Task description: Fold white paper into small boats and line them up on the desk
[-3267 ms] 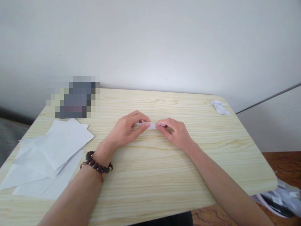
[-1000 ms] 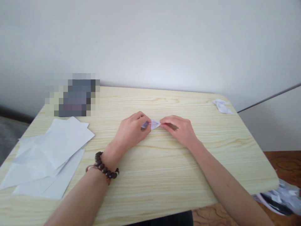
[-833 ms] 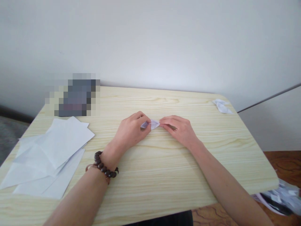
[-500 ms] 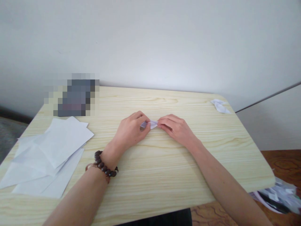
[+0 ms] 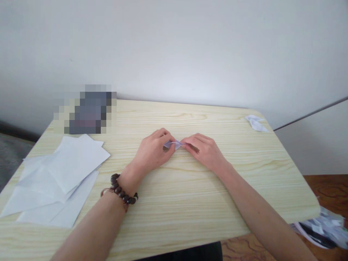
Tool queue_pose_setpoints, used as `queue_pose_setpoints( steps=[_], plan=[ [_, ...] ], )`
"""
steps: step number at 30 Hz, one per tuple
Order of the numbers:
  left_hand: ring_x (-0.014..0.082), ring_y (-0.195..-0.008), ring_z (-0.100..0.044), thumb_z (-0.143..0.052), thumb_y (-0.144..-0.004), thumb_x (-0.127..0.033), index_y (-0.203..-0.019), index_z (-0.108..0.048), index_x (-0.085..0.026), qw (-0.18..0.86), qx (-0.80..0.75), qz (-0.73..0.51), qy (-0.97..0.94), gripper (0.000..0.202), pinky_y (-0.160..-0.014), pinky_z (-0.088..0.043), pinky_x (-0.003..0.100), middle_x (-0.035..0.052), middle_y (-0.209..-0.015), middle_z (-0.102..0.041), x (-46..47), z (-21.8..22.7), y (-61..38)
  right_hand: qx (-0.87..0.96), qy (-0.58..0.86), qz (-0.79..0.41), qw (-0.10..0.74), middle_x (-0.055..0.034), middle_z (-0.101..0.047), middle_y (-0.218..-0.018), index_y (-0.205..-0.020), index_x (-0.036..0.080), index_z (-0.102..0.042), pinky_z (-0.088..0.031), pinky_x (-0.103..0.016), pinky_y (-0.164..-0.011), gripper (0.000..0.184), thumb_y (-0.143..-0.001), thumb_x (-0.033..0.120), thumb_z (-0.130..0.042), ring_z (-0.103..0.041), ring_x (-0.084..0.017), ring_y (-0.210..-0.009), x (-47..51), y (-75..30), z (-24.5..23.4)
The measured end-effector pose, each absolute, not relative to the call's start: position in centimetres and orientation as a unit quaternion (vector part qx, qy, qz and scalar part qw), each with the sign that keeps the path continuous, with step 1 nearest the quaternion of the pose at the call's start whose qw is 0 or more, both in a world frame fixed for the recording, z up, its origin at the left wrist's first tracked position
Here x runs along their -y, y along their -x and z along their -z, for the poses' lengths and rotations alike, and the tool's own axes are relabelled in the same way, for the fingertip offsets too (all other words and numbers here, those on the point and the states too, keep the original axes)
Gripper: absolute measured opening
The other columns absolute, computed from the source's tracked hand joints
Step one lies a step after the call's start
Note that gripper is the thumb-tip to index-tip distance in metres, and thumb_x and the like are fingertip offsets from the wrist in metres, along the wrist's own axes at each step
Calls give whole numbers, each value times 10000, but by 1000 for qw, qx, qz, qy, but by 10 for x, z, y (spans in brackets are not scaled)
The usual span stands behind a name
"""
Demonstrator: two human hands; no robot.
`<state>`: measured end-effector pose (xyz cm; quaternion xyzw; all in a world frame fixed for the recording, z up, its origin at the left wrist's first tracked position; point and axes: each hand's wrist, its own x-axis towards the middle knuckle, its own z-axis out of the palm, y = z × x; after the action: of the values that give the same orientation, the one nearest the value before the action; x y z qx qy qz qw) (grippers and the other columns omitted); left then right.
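Observation:
A small folded piece of white paper (image 5: pixel 174 144) sits at the middle of the light wooden table (image 5: pixel 176 203). My left hand (image 5: pixel 153 150), with a dark bead bracelet on its wrist, pinches the paper's left end. My right hand (image 5: pixel 202 150) pinches its right end with thumb and forefinger. Both hands rest low on the tabletop, fingertips almost meeting, and they hide most of the paper.
A loose stack of white sheets (image 5: pixel 57 181) lies at the left edge. A small folded paper figure (image 5: pixel 255 122) sits at the far right corner. A blurred dark object (image 5: pixel 87 110) stands at the back left. Papers (image 5: pixel 323 226) lie on the floor at right.
The hands have drawn closer together on the small paper, which now shows less between the fingers. The rest of the table is unchanged.

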<state>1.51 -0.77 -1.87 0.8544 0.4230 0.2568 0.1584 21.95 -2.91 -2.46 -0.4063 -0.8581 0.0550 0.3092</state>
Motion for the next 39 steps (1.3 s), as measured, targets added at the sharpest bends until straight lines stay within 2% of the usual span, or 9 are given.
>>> queue_pose_setpoints(
  steps=[2,7,13,24,29,32,34,36,39],
  plan=[
    [176,-841,-607,-516,-872,-255,-880,-662,-175,165,-416,-258,-856,166,-733,-476,287,52,-945,-632,8,19,-15,854,407,-66,317,-43,-717,-899,-933,186,-636,-517,-321,-788,109,-922,263,-560,-643,-181,-849,31,-217,23],
    [190,-864,-608,-542,-867,-276,-889,-670,-183,157,-396,-239,-873,160,-771,-472,305,48,-941,-643,10,19,-16,848,425,-66,308,-55,-689,-971,-927,190,-625,-500,-335,-839,96,-880,180,-542,-616,-191,-906,34,-209,20],
    [200,-870,-602,-558,-852,-282,-900,-662,-195,139,-404,-218,-877,144,-773,-468,319,42,-935,-638,11,18,-19,843,470,-50,259,-42,-670,-865,-837,187,-636,-481,-344,-797,75,-815,153,-573,-579,-208,-861,35,-206,20],
    [208,-852,-591,-553,-839,-242,-898,-669,-185,122,-427,-210,-871,142,-755,-464,323,50,-879,-620,11,18,-23,847,472,-51,240,-43,-651,-861,-802,186,-633,-472,-332,-810,90,-851,160,-563,-564,-194,-853,32,-203,21],
    [210,-852,-594,-545,-848,-252,-900,-678,-181,126,-423,-221,-870,160,-762,-465,330,51,-873,-629,11,18,-22,848,459,-66,256,-53,-659,-880,-839,184,-631,-477,-345,-825,98,-878,168,-543,-571,-200,-875,33,-206,20],
    [207,-836,-596,-547,-848,-262,-898,-679,-178,125,-428,-225,-866,164,-745,-464,326,53,-874,-628,11,18,-22,844,439,-111,288,-51,-673,-935,-956,182,-620,-477,-341,-853,90,-893,205,-560,-583,-193,-915,33,-214,21],
    [196,-812,-596,-538,-850,-255,-896,-672,-172,129,-438,-229,-860,164,-721,-463,312,57,-888,-626,12,18,-22,832,437,-136,312,-50,-679,-975,-1046,189,-604,-486,-330,-845,185,-875,258,-612,-598,-186,-925,32,-222,23],
    [182,-793,-596,-526,-852,-238,-897,-663,-166,134,-450,-235,-851,161,-699,-462,296,59,-907,-624,12,18,-22,817,455,-141,325,-50,-685,-956,-1035,190,-621,-496,-319,-822,228,-846,310,-662,-615,-183,-905,30,-229,24],
    [169,-787,-597,-514,-854,-228,-904,-652,-170,140,-462,-237,-843,158,-688,-460,278,56,-916,-623,12,17,-22,798,470,-148,347,-26,-704,-879,-921,205,-658,-502,-289,-776,104,-859,288,-653,-639,-158,-832,28,-235,25]
  ],
)
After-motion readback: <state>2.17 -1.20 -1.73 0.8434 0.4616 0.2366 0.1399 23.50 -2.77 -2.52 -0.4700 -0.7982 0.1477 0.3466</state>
